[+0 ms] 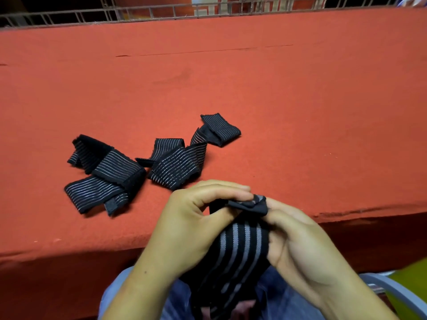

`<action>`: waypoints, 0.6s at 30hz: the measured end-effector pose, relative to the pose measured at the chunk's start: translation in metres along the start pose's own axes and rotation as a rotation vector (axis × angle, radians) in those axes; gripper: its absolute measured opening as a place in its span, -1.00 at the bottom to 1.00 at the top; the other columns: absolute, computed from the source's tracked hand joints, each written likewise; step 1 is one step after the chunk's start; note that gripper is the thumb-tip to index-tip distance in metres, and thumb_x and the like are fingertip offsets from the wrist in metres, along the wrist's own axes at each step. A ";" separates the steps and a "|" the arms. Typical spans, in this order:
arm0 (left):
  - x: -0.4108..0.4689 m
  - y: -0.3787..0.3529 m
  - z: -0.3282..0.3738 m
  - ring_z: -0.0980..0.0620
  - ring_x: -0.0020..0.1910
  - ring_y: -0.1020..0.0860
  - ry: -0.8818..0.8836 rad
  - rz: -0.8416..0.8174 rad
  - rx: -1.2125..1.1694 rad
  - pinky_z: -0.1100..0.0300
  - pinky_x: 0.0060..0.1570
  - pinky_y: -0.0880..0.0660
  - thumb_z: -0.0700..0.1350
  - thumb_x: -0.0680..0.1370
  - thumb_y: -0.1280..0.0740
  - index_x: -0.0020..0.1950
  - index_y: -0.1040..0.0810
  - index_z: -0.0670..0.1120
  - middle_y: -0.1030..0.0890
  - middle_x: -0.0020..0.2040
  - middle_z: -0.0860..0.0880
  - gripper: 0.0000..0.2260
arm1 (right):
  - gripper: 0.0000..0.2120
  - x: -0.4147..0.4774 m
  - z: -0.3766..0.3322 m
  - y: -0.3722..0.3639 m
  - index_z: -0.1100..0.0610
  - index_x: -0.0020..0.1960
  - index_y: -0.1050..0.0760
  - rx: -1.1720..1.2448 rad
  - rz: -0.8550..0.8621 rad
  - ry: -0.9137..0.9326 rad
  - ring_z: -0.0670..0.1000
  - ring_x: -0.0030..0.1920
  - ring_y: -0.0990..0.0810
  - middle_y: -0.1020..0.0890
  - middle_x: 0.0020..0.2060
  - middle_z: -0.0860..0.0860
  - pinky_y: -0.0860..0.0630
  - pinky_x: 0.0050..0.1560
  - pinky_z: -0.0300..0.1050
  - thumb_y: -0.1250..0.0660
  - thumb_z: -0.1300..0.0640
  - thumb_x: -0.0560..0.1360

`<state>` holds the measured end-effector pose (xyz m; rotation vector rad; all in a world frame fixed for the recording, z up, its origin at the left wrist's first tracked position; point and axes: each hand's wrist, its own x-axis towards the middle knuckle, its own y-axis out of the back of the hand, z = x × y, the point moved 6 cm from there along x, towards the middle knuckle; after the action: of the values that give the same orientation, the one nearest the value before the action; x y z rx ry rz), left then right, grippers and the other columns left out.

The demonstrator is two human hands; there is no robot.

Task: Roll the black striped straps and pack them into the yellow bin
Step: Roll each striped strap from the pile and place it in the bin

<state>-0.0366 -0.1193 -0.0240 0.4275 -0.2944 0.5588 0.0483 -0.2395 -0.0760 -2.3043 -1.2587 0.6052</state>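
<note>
you have three black striped straps: the held strap (240,245) hangs toward your lap, its top end pinched by your left grip (191,227) and right grip (300,245); the left strap (104,174) and right strap (178,167) lie crumpled on the red tabletop (300,88). one yellow bin (413,285) shows at lower right, and one metal railing (161,10) lines the far edge.

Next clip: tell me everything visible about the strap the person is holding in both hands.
The held strap is black, stretchy-looking ribbed fabric with grey stripes running lengthwise. Its top end is folded into a small, barely started roll, pinched between the left hand and the right hand. The rest hangs unrolled between the palms towards the person's lap, in front of the red table edge, apart from the loose straps lying there.
</note>
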 end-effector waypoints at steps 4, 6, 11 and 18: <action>-0.001 0.000 -0.006 0.08 0.13 -0.68 0.010 -0.029 -0.007 0.25 0.17 -0.54 -0.36 0.48 -0.50 -0.02 -0.78 0.08 -0.72 0.07 0.12 -0.68 | -0.64 -0.002 -0.003 -0.001 0.26 0.26 -0.64 0.036 0.002 0.016 0.21 0.09 -0.73 -0.72 0.08 0.27 -0.70 0.10 0.05 -0.19 0.10 0.65; -0.003 -0.001 -0.009 0.13 0.11 -0.67 0.036 -0.059 -0.023 0.33 0.11 -0.51 -0.40 0.48 -0.48 -0.02 -0.78 0.04 -0.70 0.09 0.09 -0.67 | -0.66 -0.002 -0.004 0.002 0.24 0.32 -0.59 -0.103 0.044 0.060 0.22 0.20 -0.70 -0.72 0.14 0.27 -0.62 0.27 0.08 -0.25 0.11 0.65; -0.010 -0.002 -0.021 0.11 0.27 -0.62 0.176 -0.117 -0.159 0.32 0.26 -0.48 -0.37 0.56 -0.25 0.18 -0.73 0.07 -0.69 0.21 0.08 -0.57 | -0.61 0.001 -0.008 0.014 0.09 0.31 -0.59 -0.315 0.093 0.125 0.18 0.18 -0.71 -0.74 0.11 0.18 -0.60 0.23 0.05 -0.40 0.09 0.49; -0.020 -0.006 -0.027 0.14 0.07 -0.69 0.324 -0.104 -0.228 0.34 0.04 -0.55 -0.23 0.51 -0.52 0.32 -0.59 0.03 -0.73 0.12 0.00 -0.59 | -0.73 0.003 -0.005 0.015 -0.08 0.20 -0.63 -0.397 0.060 0.145 0.11 0.09 -0.74 -0.74 0.08 0.14 -0.64 0.05 -0.12 -0.36 0.07 0.52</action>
<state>-0.0450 -0.1200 -0.0572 0.1267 -0.0228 0.4777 0.0626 -0.2456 -0.0814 -2.6582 -1.3390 0.2129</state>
